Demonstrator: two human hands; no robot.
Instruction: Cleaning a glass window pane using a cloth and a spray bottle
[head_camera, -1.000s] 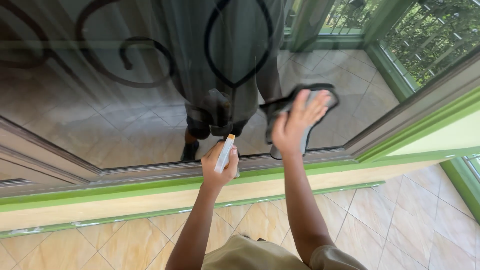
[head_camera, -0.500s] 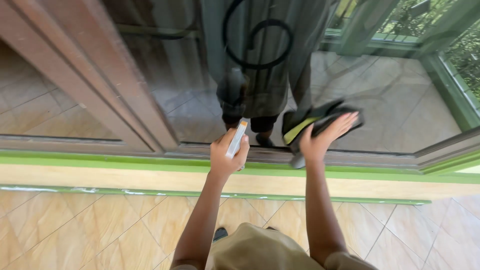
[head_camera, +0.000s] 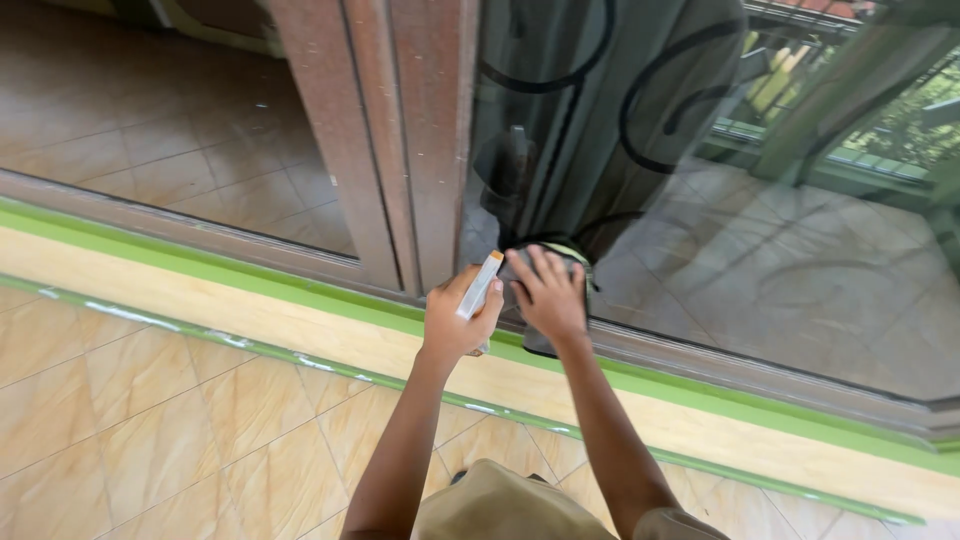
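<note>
Dark cloth sits flat under my right hand, low on the glass of the big window, just above the bottom frame. My fingers are spread wide apart and pressed down on the cloth, so the whole hand pushes it against the glass and it does not slip. A bit of yellow-green shows at the top edge of the cloth, next to my fingertips.

My left hand is closed tight around a small spray bottle. The bottle is white with an orange tip, and it tilts up and to the right, so the tip points at the glass near the cloth. I hold it close beside my right hand, almost touching, so both are at the same spot.

A brown post stands just left of my hands and splits the window in two. Below the frame runs a green strip, then a pale yellow wall, then the tan floor tiles. The glass is shiny, so I see a dim picture of legs and curly black bars in it.
</note>
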